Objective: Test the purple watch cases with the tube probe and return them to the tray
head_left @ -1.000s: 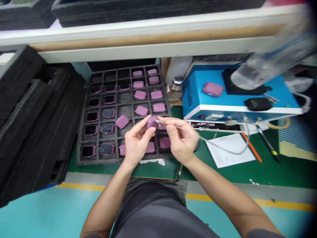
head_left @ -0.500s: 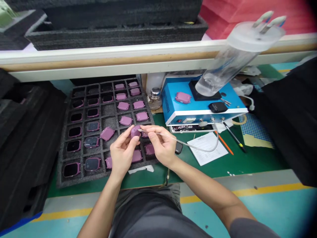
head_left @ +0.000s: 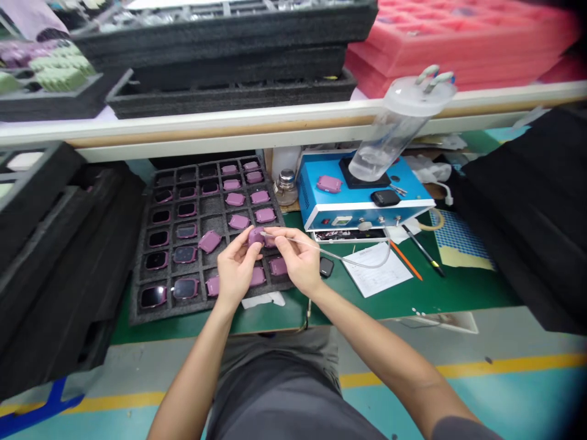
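Observation:
My left hand [head_left: 235, 269] is closed around a small purple watch case [head_left: 255, 236], held above the front of a black foam tray [head_left: 142, 311]. My right hand [head_left: 298, 260] pinches a thin metal nozzle [head_left: 274, 236] whose tip touches the case. A clear tube [head_left: 358, 261] runs from the nozzle to the blue machine [head_left: 321, 211]. The tray's cells hold several purple cases, some face down, some showing dark screens.
A clear cylinder [head_left: 389, 140] leans on the blue machine, which also carries a purple case [head_left: 329, 183] and a black one [head_left: 385, 197]. A glass bottle [head_left: 286, 186], a paper sheet [head_left: 376, 272] and pens lie on the green mat. Black foam stacks stand left and right.
Both hands keep the same grip on the case and nozzle. The camera has tilted up and pulled back, so the shelf with foam trays shows above.

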